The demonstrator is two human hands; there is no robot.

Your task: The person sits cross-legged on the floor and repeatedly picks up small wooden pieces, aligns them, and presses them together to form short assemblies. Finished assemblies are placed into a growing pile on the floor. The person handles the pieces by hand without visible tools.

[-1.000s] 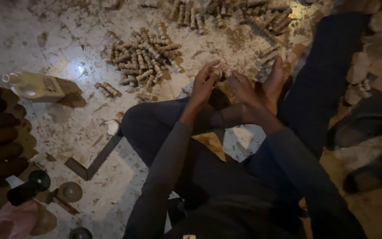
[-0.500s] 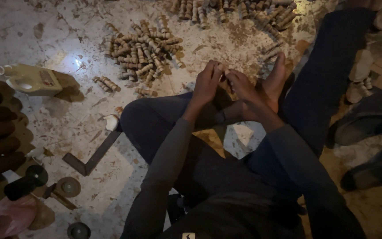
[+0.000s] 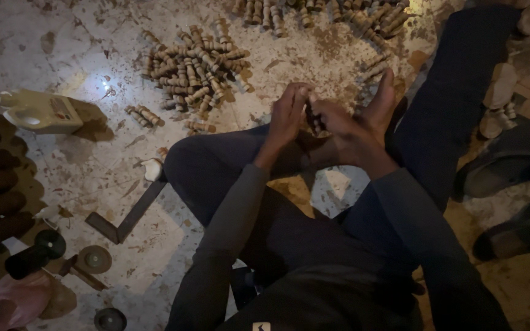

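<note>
My trousers [image 3: 228, 171] and sleeves [image 3: 228, 227] are dark grey-blue. The floor [image 3: 93, 37] is pale grey, speckled with brown. The heap of wooden pieces [image 3: 194, 70] is tan. The bottle [image 3: 41, 113] is cream; the bag [image 3: 7, 303] pink.

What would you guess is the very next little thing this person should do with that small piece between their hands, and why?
Probably set it down with the pile of turned wooden pieces on the floor. Both the left hand and right hand are closed around one small dark piece, held above the bare foot; similar pieces already lie heaped just ahead. Whether the piece is done is hard to tell.
</note>
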